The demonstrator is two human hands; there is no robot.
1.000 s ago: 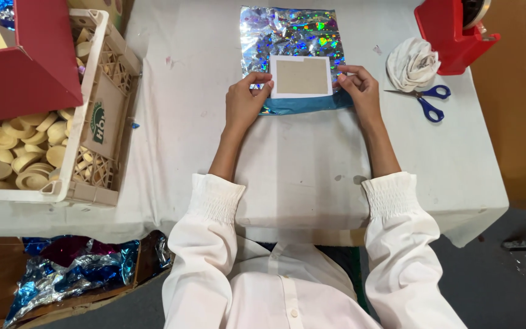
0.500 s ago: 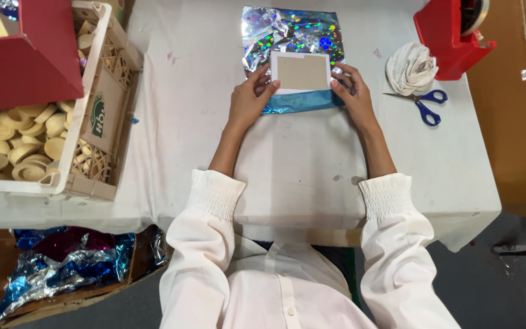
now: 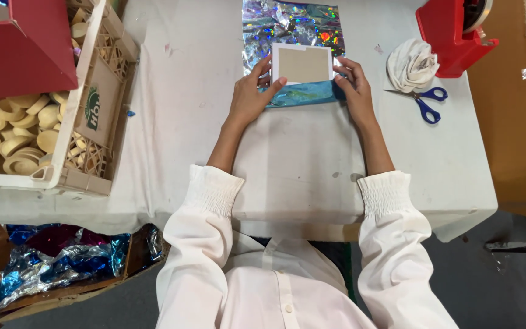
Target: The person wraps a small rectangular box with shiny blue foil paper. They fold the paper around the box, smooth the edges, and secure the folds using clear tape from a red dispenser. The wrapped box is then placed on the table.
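Note:
A small flat box [image 3: 303, 64] with a white rim and tan face lies on a sheet of shiny holographic foil wrap [image 3: 290, 24] on the white-covered table [image 3: 299, 158]. The near edge of the foil is folded up against the box's front side, blue side out. My left hand [image 3: 252, 94] presses that fold at the box's left corner, fingertips on the box's edge. My right hand [image 3: 353, 88] pinches the foil at the box's right corner.
A cream crate [image 3: 86, 116] of pale round pieces and a red box [image 3: 22, 52] stand at the left. To the right lie a crumpled white cloth [image 3: 412, 64], blue-handled scissors [image 3: 424, 103] and a red tape dispenser [image 3: 455, 36]. Foil scraps fill a carton [image 3: 50, 268] on the floor.
Both hands shifted slightly inward on the box's near corners, and the foil's front flap has been lifted tighter against the box. The box itself stays in place.

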